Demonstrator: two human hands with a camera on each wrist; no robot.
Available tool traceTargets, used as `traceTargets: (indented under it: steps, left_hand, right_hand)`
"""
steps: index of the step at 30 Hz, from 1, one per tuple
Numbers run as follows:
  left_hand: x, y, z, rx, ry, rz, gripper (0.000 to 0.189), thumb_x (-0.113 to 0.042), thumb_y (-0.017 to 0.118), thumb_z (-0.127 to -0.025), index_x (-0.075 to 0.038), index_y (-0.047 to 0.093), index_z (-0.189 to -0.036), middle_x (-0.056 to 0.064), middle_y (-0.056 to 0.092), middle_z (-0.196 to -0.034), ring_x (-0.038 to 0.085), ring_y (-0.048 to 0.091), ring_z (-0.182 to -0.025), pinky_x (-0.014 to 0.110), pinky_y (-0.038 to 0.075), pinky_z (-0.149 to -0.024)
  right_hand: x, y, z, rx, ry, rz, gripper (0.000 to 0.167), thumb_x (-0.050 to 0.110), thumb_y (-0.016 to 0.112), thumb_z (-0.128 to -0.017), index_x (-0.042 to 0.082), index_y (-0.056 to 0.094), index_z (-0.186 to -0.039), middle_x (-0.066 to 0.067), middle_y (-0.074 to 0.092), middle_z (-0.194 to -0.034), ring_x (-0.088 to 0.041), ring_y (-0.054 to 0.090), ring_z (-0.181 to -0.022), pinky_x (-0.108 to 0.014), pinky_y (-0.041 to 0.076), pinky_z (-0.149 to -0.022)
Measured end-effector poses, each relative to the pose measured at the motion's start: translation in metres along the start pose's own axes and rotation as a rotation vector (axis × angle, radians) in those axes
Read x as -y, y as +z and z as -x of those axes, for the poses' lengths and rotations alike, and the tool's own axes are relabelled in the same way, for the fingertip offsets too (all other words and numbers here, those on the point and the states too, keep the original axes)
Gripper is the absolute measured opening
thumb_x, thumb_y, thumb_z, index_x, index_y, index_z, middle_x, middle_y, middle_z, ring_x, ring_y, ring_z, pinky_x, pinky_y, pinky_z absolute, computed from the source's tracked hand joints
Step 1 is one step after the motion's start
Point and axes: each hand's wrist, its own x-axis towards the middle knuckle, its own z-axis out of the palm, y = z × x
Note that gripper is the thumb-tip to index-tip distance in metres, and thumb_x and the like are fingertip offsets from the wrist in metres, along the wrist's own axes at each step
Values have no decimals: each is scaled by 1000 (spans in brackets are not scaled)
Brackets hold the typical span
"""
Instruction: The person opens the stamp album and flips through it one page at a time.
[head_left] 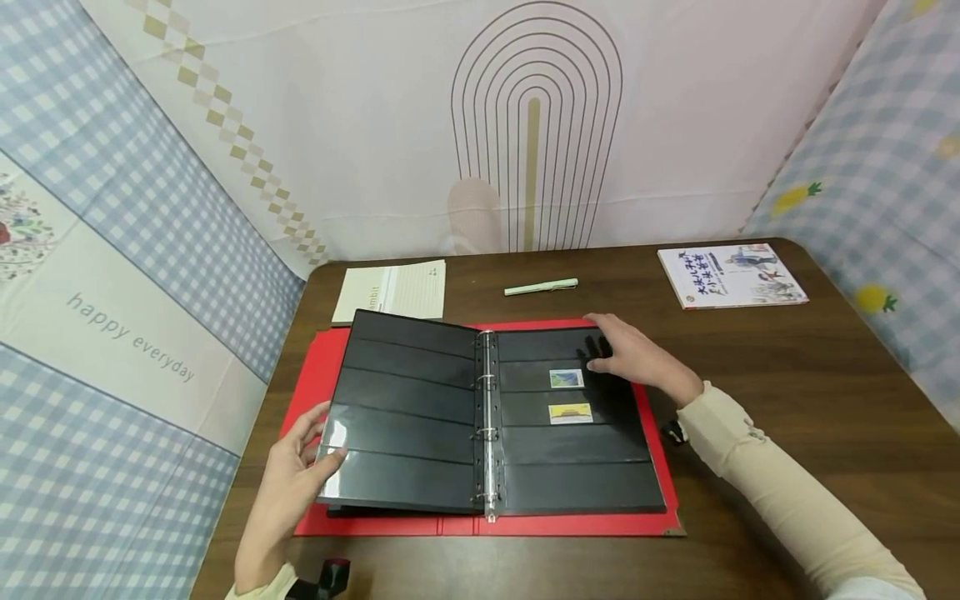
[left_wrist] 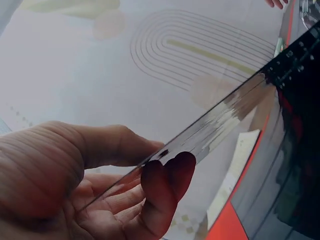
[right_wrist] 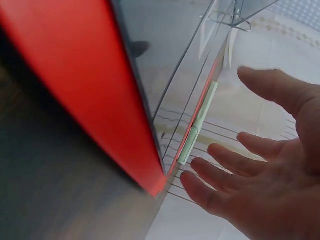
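Observation:
A red ring binder [head_left: 570, 526] lies spread on the table with black strip-pocket pages on metal rings [head_left: 489, 433]. By its outer edge, my left hand [head_left: 288, 479] pinches a glossy black page [head_left: 412, 383], raised slightly off the pages under it. Seen nearly edge-on in the left wrist view, that page [left_wrist: 215, 127] runs between thumb and fingers. On the right-hand page [head_left: 573, 483] sit a blue-green stamp [head_left: 566, 379] and a yellow stamp [head_left: 570, 413]. Over that page's upper right corner, my right hand [head_left: 637, 354] is spread and holds nothing; contact is unclear.
Behind the binder are a cream notebook [head_left: 412, 287] at left and a pale green pen [head_left: 542, 287] in the middle. A white picture-covered book [head_left: 731, 275] lies at the back right. Patterned cloth [head_left: 375, 125] hangs along the table's back and sides.

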Motion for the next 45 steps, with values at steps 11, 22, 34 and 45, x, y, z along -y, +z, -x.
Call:
traceTargets:
  steps: [11, 22, 34, 45]
  left_hand:
    - [26, 6, -8, -2, -121, 31, 68, 16, 61, -89, 8, 34, -151, 31, 53, -126, 12, 68, -85, 28, 56, -64]
    - [37, 15, -10, -43, -163, -161, 65, 4, 70, -87, 12, 43, -145, 31, 59, -118, 33, 68, -96, 27, 53, -72]
    - [38, 18, -12, -43, -143, -389, 60, -17, 71, -94, 11, 48, -141, 33, 57, -130, 44, 59, -111, 56, 50, -91]
    - [41, 26, -15, -8, -192, -508, 60, -24, 68, -95, 13, 49, -138, 36, 53, -122, 54, 38, -120, 64, 36, -96]
  right_hand:
    - [-9, 4, 7, 74, 35, 24, 89, 14, 80, -87, -8, 26, -153, -33, 30, -156, -55, 19, -145, -65, 21, -114]
    - [-20, 8, 7, 125, 82, 100, 96, 22, 82, -86, -9, 24, -155, -34, 25, -158, -51, 21, -145, -66, 24, -112]
    - [-22, 10, 9, 106, 51, 114, 90, 24, 82, -87, -8, 30, -154, -35, 30, -155, -56, 28, -141, -66, 28, -110]
    - [-19, 14, 16, 49, -19, 162, 80, 23, 79, -90, -9, 37, -150, -40, 37, -148, -54, 44, -131, -62, 39, -105]
